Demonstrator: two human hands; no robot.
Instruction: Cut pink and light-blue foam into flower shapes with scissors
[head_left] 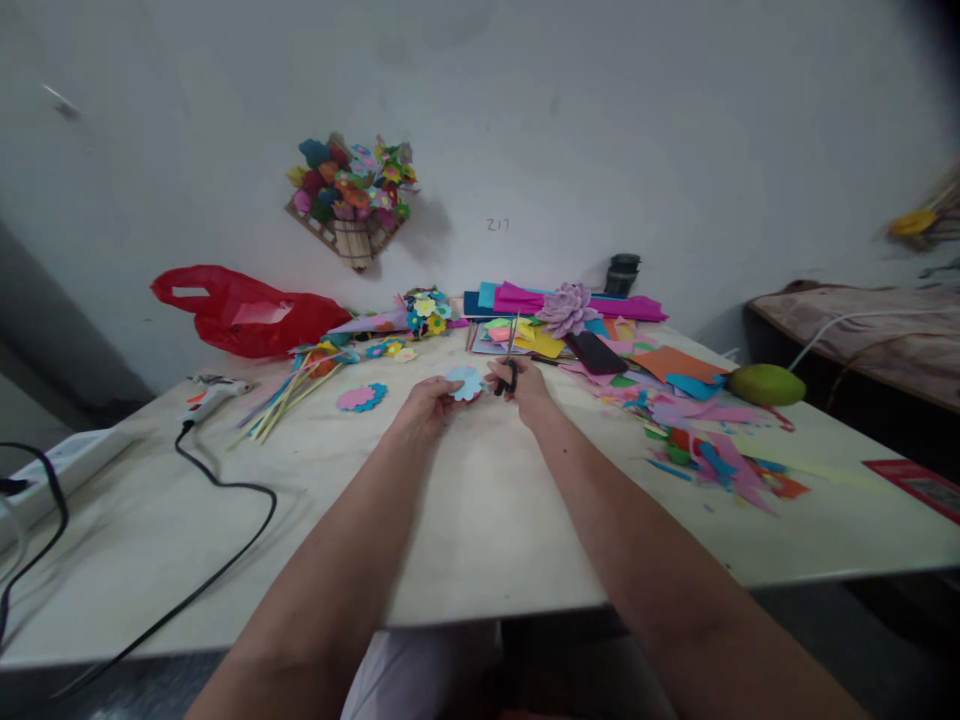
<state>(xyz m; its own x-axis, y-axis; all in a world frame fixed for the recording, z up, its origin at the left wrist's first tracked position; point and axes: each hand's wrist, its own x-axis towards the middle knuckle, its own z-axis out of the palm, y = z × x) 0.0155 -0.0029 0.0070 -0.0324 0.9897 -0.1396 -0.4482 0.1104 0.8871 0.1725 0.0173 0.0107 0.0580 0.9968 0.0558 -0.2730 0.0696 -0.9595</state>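
Near the middle of the white table (pixel 495 520), my left hand (pixel 429 403) grips a light blue scalloped paper flower (pixel 466 383) by its left side. A bit of red shows beneath the flower. My right hand (pixel 525 388) is closed around the black handles of a pair of scissors (pixel 507 376), whose blades point up and away. Its fingertips are close to the flower's right edge; whether they touch it is too small to tell. Left of my left hand lie a pink and a blue scalloped paper flower (pixel 363 397), overlapping.
A glue gun (pixel 216 398) with a black cord and a power strip (pixel 56 475) are at left. Behind are a red bag (pixel 251 312) and yellow sticks (pixel 289 400). Paper scraps (pixel 724 465), a phone (pixel 595 353) and a green fruit (pixel 766 384) lie at right.
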